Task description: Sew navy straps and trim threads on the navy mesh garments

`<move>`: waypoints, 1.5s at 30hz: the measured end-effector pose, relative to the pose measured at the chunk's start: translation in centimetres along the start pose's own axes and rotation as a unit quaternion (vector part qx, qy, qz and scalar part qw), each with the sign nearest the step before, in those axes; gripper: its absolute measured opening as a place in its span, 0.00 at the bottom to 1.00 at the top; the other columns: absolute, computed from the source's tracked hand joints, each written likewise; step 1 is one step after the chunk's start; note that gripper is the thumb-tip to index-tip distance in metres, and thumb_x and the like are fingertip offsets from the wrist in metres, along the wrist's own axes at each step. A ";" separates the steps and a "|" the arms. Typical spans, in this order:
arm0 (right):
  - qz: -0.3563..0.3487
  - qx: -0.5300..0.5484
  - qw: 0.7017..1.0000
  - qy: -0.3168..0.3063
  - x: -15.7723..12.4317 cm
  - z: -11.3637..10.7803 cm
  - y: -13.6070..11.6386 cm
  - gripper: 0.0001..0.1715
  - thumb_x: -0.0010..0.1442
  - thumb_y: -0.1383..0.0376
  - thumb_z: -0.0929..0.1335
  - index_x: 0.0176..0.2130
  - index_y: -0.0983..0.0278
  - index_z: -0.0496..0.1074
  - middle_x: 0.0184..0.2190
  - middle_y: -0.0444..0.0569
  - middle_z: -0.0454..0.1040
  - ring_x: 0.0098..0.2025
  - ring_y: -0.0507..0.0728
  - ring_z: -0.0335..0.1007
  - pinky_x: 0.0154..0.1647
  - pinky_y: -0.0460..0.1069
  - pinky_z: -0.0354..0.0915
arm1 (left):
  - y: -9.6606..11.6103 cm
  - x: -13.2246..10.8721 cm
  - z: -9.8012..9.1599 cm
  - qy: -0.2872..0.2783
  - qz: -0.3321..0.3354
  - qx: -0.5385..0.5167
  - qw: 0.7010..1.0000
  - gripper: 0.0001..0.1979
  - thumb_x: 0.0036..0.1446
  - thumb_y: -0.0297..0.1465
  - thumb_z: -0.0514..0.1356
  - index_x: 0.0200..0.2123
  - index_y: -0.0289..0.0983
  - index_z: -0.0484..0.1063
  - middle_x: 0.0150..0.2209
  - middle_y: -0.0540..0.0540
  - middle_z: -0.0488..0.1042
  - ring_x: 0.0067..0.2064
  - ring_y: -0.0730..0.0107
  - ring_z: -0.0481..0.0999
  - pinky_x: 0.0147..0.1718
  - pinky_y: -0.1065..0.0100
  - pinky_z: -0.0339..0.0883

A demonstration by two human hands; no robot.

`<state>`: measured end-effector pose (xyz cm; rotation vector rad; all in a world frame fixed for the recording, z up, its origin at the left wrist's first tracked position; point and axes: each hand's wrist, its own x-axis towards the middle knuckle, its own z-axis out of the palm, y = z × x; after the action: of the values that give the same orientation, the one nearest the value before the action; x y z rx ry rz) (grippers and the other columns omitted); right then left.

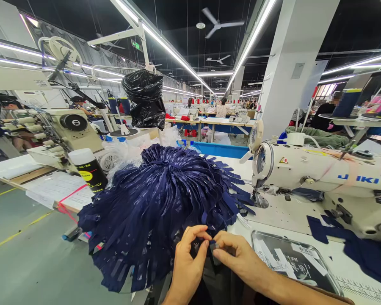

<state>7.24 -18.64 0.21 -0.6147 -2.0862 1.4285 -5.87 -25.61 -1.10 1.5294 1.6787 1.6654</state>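
Note:
A big heap of dark navy zipper strips (pixel 158 203) lies on the white sewing table (pixel 282 216) in front of me. My left hand (pixel 187 264) and my right hand (pixel 238 256) meet at the heap's near edge. Both pinch one small dark zipper end (pixel 212 246) between thumb and fingers. The piece is mostly hidden by my fingertips.
A white Juki sewing machine (pixel 324 178) stands at the right, with navy fabric pieces (pixel 352 241) in front of it. A clear tray (pixel 292 260) lies near my right forearm. A black bottle (pixel 89 169) and another machine (pixel 66 131) stand at left. Other people work far behind.

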 end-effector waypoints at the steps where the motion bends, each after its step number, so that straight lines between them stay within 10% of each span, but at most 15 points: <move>1: 0.008 0.011 1.000 0.001 0.2 -0.1 0.0 0.14 0.53 0.60 0.63 0.20 0.63 0.57 0.23 0.42 0.60 0.26 0.51 0.58 0.29 0.46 0.57 | -0.2 -0.1 -0.1 0.009 0.016 0.016 1.000 0.09 0.53 0.27 0.54 0.39 0.38 0.68 0.33 0.47 0.74 0.36 0.66 0.73 0.37 0.64 0.66; 7: -0.029 -0.089 0.995 0.031 0.7 -1.4 0.7 0.16 0.53 0.62 0.62 0.19 0.63 0.53 0.23 0.42 0.59 0.27 0.52 0.57 0.31 0.47 0.56 | -2.3 -1.1 -0.8 0.096 0.226 0.253 0.936 0.09 0.49 0.24 0.58 0.35 0.41 0.68 0.33 0.47 0.74 0.38 0.63 0.71 0.39 0.60 0.61; 15: -0.084 -0.204 0.975 0.030 0.2 -1.7 0.1 0.14 0.55 0.69 0.61 0.20 0.63 0.54 0.25 0.43 0.60 0.28 0.51 0.58 0.29 0.47 0.57 | -3.7 -1.4 0.1 0.107 0.289 0.366 0.878 0.14 0.48 0.25 0.60 0.40 0.39 0.69 0.37 0.42 0.75 0.41 0.58 0.71 0.41 0.57 0.58; 31: -0.239 -0.456 0.852 0.098 0.6 -1.6 2.4 0.15 0.58 0.73 0.57 0.23 0.64 0.63 0.28 0.49 0.64 0.30 0.54 0.59 0.28 0.49 0.58 | -3.4 -1.7 0.3 0.131 0.301 0.272 0.905 0.14 0.47 0.18 0.55 0.34 0.41 0.71 0.32 0.46 0.74 0.38 0.61 0.71 0.39 0.57 0.58; 37: -0.225 -0.356 0.905 0.062 -0.4 -2.2 0.9 0.10 0.58 0.72 0.59 0.27 0.62 0.63 0.40 0.52 0.68 0.32 0.54 0.66 0.33 0.50 0.62 | -2.7 0.4 -3.0 0.126 0.181 0.227 0.949 0.06 0.50 0.24 0.57 0.30 0.41 0.69 0.32 0.48 0.70 0.38 0.63 0.69 0.38 0.61 0.60; 45: -0.290 -0.216 0.931 0.045 2.6 0.1 -2.4 0.09 0.58 0.73 0.60 0.27 0.63 0.62 0.39 0.50 0.71 0.37 0.52 0.68 0.37 0.45 0.63 | 0.5 5.7 -6.3 -0.079 0.070 0.158 0.982 0.05 0.51 0.26 0.56 0.26 0.37 0.71 0.29 0.50 0.62 0.33 0.70 0.67 0.34 0.69 0.60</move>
<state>5.01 -17.90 2.88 -0.1773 -2.2596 0.6062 -12.94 -24.29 3.55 1.9113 1.8519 1.3421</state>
